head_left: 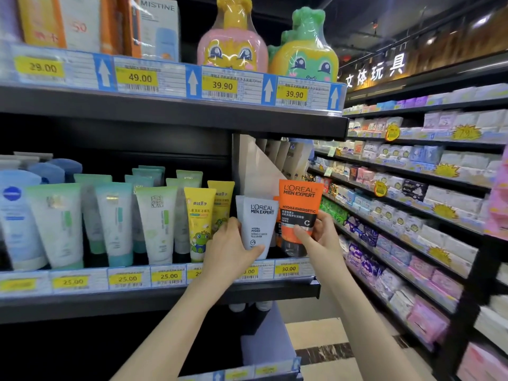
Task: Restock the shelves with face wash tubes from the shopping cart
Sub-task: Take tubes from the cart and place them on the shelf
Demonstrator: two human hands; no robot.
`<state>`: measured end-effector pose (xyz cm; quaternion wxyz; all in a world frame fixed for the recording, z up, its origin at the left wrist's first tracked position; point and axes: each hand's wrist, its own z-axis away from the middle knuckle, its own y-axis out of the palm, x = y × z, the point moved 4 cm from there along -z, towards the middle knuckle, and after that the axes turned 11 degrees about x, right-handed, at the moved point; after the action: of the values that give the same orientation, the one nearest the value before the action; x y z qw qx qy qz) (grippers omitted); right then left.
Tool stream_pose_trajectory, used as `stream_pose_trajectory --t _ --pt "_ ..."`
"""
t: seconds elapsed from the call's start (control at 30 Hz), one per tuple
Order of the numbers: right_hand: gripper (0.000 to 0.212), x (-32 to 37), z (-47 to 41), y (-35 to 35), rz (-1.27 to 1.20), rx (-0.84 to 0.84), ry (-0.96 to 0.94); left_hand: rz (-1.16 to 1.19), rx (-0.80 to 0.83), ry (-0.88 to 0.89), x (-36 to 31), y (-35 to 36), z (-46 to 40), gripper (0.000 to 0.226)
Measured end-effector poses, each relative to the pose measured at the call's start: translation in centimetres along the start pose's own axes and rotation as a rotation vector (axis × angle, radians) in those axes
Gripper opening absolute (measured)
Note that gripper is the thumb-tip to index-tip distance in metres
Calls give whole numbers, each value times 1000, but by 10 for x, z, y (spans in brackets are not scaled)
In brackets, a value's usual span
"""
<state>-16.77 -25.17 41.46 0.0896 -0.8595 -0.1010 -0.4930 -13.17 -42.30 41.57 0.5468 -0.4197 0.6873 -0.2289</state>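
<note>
Here: left hand [229, 250] grips white tube [257, 225], thumb across its lower front | right hand [320, 235] pinches orange tube [298, 213] low, upright | both at shelf [165, 295] edge

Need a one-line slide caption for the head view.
Left hand holds a white tube, right hand an orange tube, at the shelf's right end.

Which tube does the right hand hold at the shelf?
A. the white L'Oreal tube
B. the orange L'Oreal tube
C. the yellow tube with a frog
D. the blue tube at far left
B: the right hand grips the orange L'Oreal tube, while the left hand holds the white L'Oreal tube.
</note>
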Motion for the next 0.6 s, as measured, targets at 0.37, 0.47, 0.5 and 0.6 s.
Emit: stream_pose_trajectory --t 0.37,0.47,0.5,0.6 --pt "37 0 -2 1 132 13 29 -123 85 -39 7 -7 8 57" --pt "35 -5 -2 3 230 40 32 -127 75 -36 8 -6 9 57" --pt "34 -7 -2 3 260 44 34 -129 69 -35 8 -6 9 57" --pt "32 -10 -1 2 296 58 58 -138 48 -37 10 -5 10 56"
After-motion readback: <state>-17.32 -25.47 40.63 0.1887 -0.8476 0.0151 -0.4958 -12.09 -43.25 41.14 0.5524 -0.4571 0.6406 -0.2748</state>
